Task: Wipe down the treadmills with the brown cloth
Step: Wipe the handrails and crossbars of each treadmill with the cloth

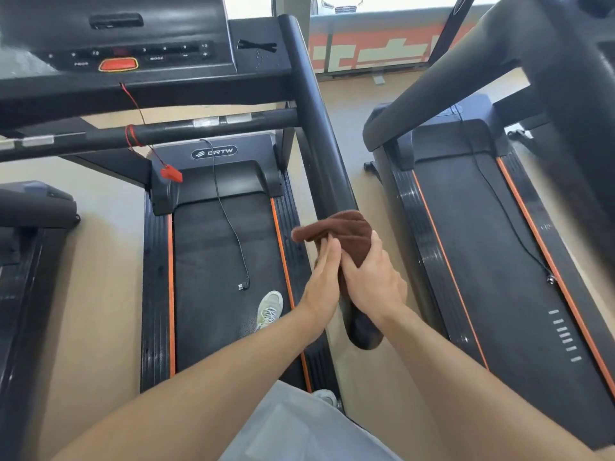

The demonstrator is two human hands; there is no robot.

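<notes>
The brown cloth (346, 232) is draped over the right handrail (316, 128) of the middle treadmill (219, 234), near the rail's rear end. My right hand (372, 281) wraps around the rail from the right and grips the cloth against it. My left hand (324, 277) lies flat with straight fingers against the rail's left side, its fingertips touching the cloth's lower edge. The rail's black end cap pokes out below both hands.
The console (139, 44) with a red stop button and a red safety clip cord (171, 173) sits ahead. A black cable (233, 227) lies on the belt beside my shoe (269, 307). Another treadmill (492, 247) stands right, a third (23, 261) left.
</notes>
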